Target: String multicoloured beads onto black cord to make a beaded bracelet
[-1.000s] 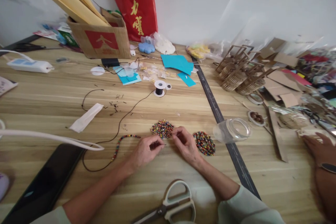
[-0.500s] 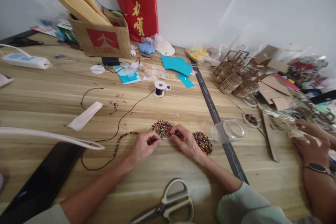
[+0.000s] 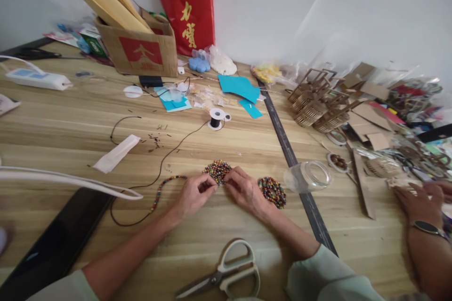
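My left hand [image 3: 192, 195] pinches the free end of a thin black cord [image 3: 165, 156], which carries a row of coloured beads [image 3: 163, 189] to its left. My right hand [image 3: 245, 190] sits close beside it, fingertips pinched at the edge of a small pile of coloured beads [image 3: 216, 169]. Whether a bead is between those fingertips is too small to tell. A second bead pile [image 3: 272, 192] lies just right of my right hand. The cord runs back to a small spool [image 3: 214, 119] further up the table.
Scissors [image 3: 226, 275] lie near the front edge. A clear plastic jar [image 3: 310, 176] lies on its side at the right. Another person's hands [image 3: 420, 202] work among cardboard pieces at far right. A cardboard box [image 3: 141, 51], blue paper and a power strip [image 3: 37, 80] are at the back.
My two hands have come closer together at the near bead pile. The other person's hands at the right have shifted slightly. The camera view has drifted a little.
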Motion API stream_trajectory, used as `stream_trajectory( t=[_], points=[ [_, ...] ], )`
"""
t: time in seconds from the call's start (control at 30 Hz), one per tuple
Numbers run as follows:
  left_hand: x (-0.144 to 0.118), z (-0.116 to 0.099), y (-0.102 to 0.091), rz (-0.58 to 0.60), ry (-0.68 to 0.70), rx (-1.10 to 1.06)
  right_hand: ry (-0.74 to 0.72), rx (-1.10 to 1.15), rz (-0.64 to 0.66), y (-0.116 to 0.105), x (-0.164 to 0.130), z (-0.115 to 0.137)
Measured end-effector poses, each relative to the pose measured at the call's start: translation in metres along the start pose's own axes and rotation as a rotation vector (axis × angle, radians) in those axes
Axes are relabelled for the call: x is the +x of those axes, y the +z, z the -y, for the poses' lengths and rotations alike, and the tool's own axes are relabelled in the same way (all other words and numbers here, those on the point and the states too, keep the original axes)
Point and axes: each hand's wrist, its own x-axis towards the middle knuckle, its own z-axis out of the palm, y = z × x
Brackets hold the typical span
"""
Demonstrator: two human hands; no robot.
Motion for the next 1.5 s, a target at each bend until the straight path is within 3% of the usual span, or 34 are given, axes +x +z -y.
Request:
stream_trajectory(
  t=[0.6,0.87,1.5],
  points=[
    [0.0008,-0.0024,0.0016,0.012,-0.01,0.009,-0.121,-0.11,0.006,0.008,-0.001,-0.0023],
    [0.0004,-0.0016,0.0026,0.014,-0.017,-0.011,-0.205,0.114,-0.11,0.0083,-0.0067,-0.0044],
    [-0.0003,-0.0063,0.0015,0.028,-0.009,0.019,-0.162,0.264,-0.045,0.0067,-0.0027,-0.002]
  ],
)
